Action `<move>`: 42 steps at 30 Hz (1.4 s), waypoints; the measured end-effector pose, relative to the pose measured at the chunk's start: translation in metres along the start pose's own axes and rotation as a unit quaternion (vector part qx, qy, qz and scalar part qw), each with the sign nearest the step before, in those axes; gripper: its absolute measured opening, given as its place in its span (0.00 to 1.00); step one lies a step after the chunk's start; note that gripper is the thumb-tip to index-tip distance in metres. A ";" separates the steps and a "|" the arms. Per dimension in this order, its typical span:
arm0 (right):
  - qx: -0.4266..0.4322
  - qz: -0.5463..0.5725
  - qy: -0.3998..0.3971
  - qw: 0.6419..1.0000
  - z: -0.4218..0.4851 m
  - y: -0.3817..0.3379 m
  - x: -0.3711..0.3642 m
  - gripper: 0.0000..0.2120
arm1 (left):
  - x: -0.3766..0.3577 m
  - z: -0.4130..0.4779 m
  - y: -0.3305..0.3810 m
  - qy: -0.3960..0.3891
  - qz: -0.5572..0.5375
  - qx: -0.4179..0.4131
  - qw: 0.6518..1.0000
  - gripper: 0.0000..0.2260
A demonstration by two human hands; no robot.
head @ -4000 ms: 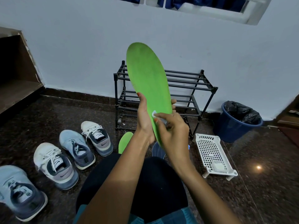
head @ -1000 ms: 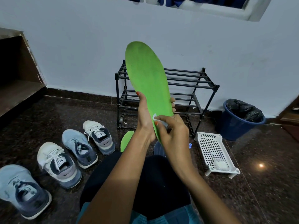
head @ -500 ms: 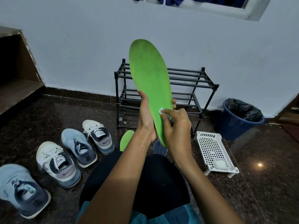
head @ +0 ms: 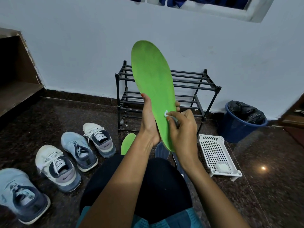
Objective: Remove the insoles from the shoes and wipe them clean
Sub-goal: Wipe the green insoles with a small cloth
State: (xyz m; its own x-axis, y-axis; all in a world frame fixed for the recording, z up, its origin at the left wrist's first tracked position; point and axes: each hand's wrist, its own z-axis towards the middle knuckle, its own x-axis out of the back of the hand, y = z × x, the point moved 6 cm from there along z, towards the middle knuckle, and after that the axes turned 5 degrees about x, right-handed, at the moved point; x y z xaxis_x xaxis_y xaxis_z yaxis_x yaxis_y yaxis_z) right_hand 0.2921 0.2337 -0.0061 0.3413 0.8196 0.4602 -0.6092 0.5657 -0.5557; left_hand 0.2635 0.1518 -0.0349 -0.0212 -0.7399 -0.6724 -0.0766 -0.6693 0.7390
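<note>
Small wipe (head: 166, 113) rightward on insole (head: 153, 76), perhaps higher

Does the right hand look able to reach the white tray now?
Probably yes: the tray lies on the floor beside the right hand, nothing between, though the hand pinches a wipe.

1. We face a plain, pale wall (head: 82, 46) with a dark skirting (head: 74, 94) along its foot.
2. High up we see a white window frame (head: 222, 11), with blue cloth (head: 205, 0) behind it.
3. The floor (head: 271, 195) is dark, speckled, polished stone; a small bright spot of light (head: 263, 168) reflects on it at the right.
4. A black two-tier rack (head: 117, 96) stands against the wall.
5. At the left we see a brown wooden shelf (head: 18, 94); at the right a blue bin (head: 236, 130) lined with a black bag (head: 246, 111), and near it a white plastic basket (head: 213, 148) on the floor.
</note>
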 end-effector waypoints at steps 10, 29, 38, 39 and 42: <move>-0.042 0.103 -0.039 0.993 -0.014 -0.011 -0.006 0.07 | 0.005 0.003 0.003 0.016 -0.003 -0.010 1.000 0.40; -0.043 0.089 -0.024 0.995 -0.013 -0.005 -0.005 0.07 | 0.004 0.001 0.003 0.022 0.001 -0.009 1.000 0.39; -0.025 0.081 -0.021 0.996 -0.008 -0.008 -0.004 0.06 | 0.001 0.000 0.002 0.011 -0.020 -0.005 1.000 0.40; -0.022 0.063 -0.013 0.998 -0.004 -0.006 -0.003 0.06 | 0.000 0.000 0.002 0.010 -0.014 -0.002 1.000 0.40; -0.023 0.019 0.000 1.000 0.002 0.002 -0.002 0.08 | -0.003 -0.001 0.000 0.011 -0.006 0.002 1.000 0.38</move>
State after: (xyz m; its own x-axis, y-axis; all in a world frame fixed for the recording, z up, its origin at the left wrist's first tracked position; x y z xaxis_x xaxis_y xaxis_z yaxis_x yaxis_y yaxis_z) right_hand 0.2885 0.2333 -0.0063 0.3185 0.8407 0.4379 -0.5889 0.5375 -0.6036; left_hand 0.2651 0.1539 -0.0328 0.0007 -0.7327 -0.6806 -0.0810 -0.6784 0.7302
